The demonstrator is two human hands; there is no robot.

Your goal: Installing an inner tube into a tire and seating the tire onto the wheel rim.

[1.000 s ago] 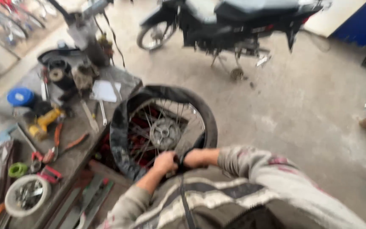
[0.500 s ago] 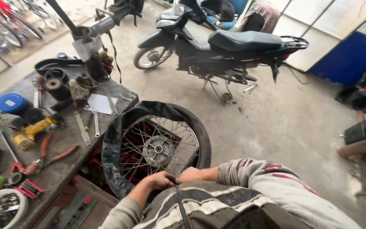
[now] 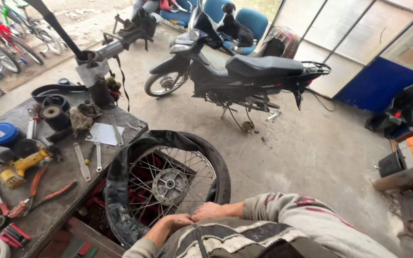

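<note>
A spoked motorcycle wheel [image 3: 169,185] lies flat in front of me on a red crate [image 3: 138,197], beside the workbench. A black tyre [image 3: 222,173] sits round its rim, and a slack black inner tube [image 3: 115,191] bulges out on the left side. My left hand [image 3: 177,221] and my right hand [image 3: 208,210] are side by side at the wheel's near edge, fingers curled down over the tyre. Striped grey sleeves cover both arms.
The grey workbench [image 3: 48,200] on the left holds a yellow power tool [image 3: 22,167], orange-handled pliers [image 3: 39,191], spanners, a blue tub [image 3: 1,134] and a vice [image 3: 96,71]. A black motorcycle [image 3: 244,76] stands behind on the concrete floor. Bicycles [image 3: 5,43] stand at far left.
My view has tilted up and back, so more of the motorcycle and room shows. Both hands have stayed together on the wheel's near edge.
</note>
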